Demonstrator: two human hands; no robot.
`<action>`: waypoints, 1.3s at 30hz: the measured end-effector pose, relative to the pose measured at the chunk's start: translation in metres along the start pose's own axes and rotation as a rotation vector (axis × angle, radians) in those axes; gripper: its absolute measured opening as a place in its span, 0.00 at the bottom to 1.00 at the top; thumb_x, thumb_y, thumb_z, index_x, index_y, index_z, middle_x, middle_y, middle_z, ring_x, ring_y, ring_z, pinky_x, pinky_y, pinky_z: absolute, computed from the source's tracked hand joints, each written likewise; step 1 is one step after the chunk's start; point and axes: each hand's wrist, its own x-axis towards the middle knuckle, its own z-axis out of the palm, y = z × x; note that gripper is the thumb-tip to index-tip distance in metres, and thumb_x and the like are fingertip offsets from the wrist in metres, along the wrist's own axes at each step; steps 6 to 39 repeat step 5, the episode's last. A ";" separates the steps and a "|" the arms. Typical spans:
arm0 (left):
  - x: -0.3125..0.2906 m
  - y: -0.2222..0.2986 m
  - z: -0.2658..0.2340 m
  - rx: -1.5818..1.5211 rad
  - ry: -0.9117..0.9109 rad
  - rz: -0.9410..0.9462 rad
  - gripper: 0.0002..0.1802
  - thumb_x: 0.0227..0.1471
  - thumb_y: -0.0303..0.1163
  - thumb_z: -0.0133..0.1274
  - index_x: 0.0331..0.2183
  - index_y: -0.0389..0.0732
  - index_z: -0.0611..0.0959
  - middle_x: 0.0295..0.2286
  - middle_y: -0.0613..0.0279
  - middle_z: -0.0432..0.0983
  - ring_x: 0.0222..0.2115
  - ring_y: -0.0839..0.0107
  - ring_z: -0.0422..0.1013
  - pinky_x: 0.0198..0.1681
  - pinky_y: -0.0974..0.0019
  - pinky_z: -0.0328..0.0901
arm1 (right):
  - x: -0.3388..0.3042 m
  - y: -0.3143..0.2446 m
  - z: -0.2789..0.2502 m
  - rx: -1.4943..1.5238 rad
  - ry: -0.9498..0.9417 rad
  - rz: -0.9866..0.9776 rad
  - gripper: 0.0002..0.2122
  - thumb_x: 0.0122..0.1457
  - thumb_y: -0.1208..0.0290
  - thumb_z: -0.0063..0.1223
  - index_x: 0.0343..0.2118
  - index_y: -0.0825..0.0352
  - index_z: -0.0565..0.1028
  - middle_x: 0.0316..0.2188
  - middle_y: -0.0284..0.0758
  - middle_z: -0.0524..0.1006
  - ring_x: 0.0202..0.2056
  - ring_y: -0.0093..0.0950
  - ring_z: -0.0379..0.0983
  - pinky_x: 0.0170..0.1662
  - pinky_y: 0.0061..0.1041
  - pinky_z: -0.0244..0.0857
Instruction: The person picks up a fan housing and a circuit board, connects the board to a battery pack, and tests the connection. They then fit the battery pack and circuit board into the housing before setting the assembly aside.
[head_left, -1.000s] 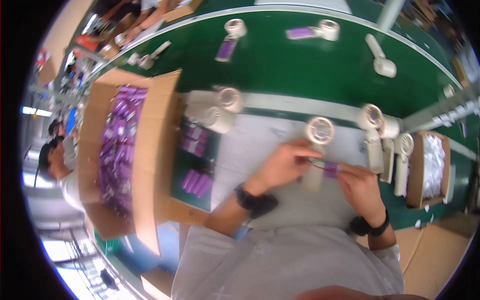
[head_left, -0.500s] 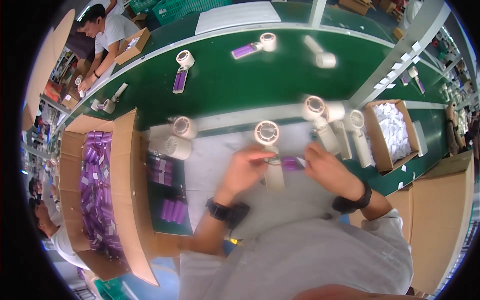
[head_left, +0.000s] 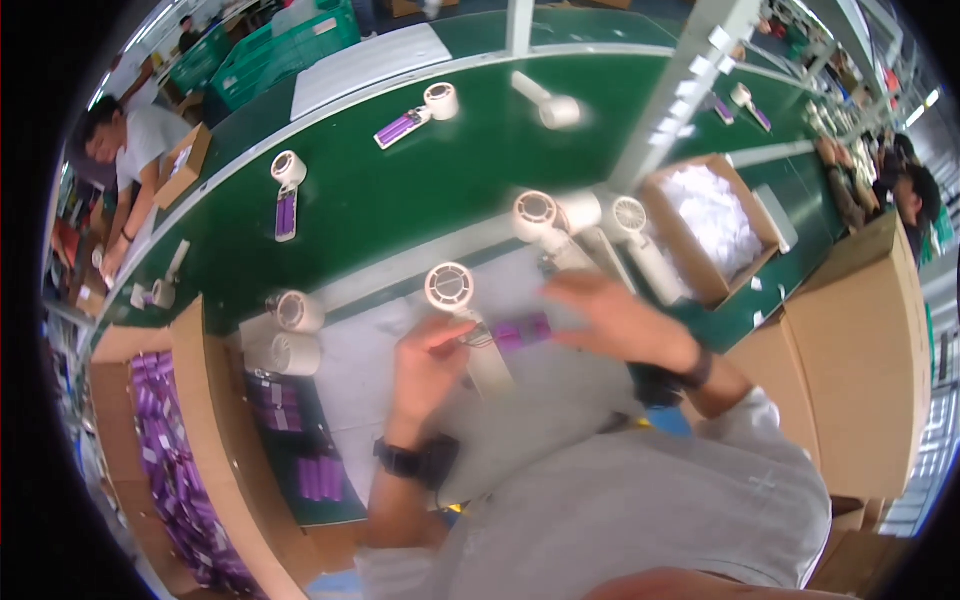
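Note:
A white handheld fan [head_left: 449, 287] lies on the pale sheet in front of me, its round grille facing up and its handle toward my body. My left hand [head_left: 428, 365] is closed at the fan's neck, thumb and fingers by the thin wires there. Beside the handle, a purple battery pack [head_left: 523, 332] lies to the right, seemingly on those wires. Blurred by motion, my right hand [head_left: 620, 320] is just right of the pack and apart from it, fingers and thumb spread with nothing visible between them.
More fans [head_left: 536, 210] stand close behind my right hand, beside a carton of white paper pieces [head_left: 708, 220]. To the left are white fan bodies [head_left: 297, 352], loose purple packs [head_left: 320, 478] and a large carton [head_left: 245, 460] of packs. Further fans [head_left: 288, 170] lie on the green belt.
My right hand has come away from the battery pack, and the white slip by its fingers no longer shows. My left hand remains at the fan's neck. The whole view has swung rightward.

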 end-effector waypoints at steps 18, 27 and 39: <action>-0.006 -0.003 -0.001 -0.027 0.033 0.005 0.20 0.45 0.12 0.56 0.43 0.37 0.84 0.42 0.59 0.74 0.40 0.71 0.74 0.42 0.74 0.69 | 0.030 0.010 0.057 0.160 -0.316 -0.023 0.28 0.46 0.69 0.64 0.54 0.61 0.69 0.51 0.42 0.69 0.54 0.42 0.65 0.57 0.36 0.60; -0.006 -0.003 -0.001 -0.027 0.033 0.005 0.20 0.45 0.12 0.56 0.43 0.37 0.84 0.42 0.59 0.74 0.40 0.71 0.74 0.42 0.74 0.69 | 0.030 0.010 0.057 0.160 -0.316 -0.023 0.28 0.46 0.69 0.64 0.54 0.61 0.69 0.51 0.42 0.69 0.54 0.42 0.65 0.57 0.36 0.60; -0.006 -0.003 -0.001 -0.027 0.033 0.005 0.20 0.45 0.12 0.56 0.43 0.37 0.84 0.42 0.59 0.74 0.40 0.71 0.74 0.42 0.74 0.69 | 0.030 0.010 0.057 0.160 -0.316 -0.023 0.28 0.46 0.69 0.64 0.54 0.61 0.69 0.51 0.42 0.69 0.54 0.42 0.65 0.57 0.36 0.60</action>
